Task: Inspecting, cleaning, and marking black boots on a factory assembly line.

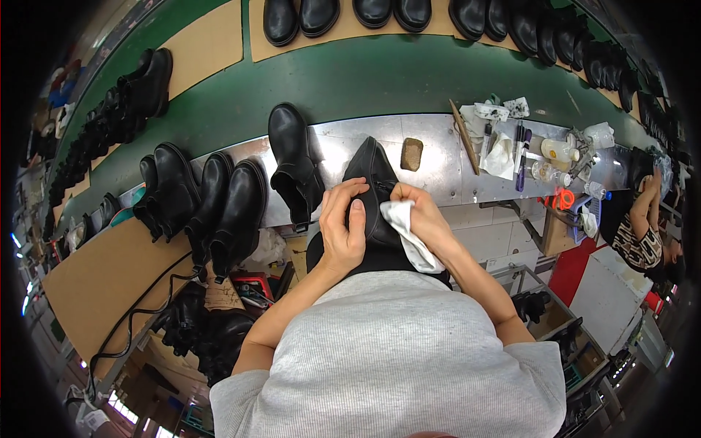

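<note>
A black leather boot (371, 175) is in front of me at the bench's near edge, its narrow end pointing away. My left hand (343, 228) lies against the boot's left side, fingers bent over the leather and thumb raised. On the other side, my right hand (423, 219) grips a white cloth (406, 232), with its fingertips at the boot's right side. The cloth hangs down toward my lap. Another black ankle boot (294, 164) stands just left, on the metal strip. A small brown block (412, 154) rests to the right of the boot's far end.
More black boots (237, 212) stand at left. Shoes line cardboard along the far side of the green bench (321, 77). At right are a wooden stick (464, 137), markers (521, 157), small bottles (558, 150) and crumpled tissue (499, 158). Another person (642, 233) sits far right.
</note>
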A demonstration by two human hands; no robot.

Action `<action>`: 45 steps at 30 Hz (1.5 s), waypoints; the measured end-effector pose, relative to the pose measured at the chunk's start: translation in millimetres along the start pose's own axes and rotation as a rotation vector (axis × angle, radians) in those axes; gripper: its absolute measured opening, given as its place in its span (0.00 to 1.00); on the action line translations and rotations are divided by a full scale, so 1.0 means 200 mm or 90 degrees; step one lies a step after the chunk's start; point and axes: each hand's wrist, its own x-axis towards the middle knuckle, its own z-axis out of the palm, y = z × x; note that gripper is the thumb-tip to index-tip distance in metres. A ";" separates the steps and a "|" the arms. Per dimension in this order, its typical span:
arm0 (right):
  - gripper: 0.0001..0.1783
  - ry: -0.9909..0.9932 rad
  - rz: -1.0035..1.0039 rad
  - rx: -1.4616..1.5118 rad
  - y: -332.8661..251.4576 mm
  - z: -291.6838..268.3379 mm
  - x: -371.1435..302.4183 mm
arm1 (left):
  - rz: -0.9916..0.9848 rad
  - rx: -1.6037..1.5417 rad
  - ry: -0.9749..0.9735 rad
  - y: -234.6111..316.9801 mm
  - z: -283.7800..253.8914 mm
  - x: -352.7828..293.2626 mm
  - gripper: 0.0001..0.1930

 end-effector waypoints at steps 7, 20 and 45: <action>0.13 -0.089 -0.126 -0.230 -0.02 0.03 -0.07 | -0.005 0.002 0.008 0.00 0.00 0.00 0.13; 0.14 -0.065 -0.121 -0.159 0.01 -0.01 -0.03 | -0.002 0.008 0.021 0.01 0.00 0.02 0.13; 0.12 -0.072 -0.104 -0.148 -0.04 0.03 -0.06 | -0.001 0.009 0.016 0.00 0.00 0.01 0.12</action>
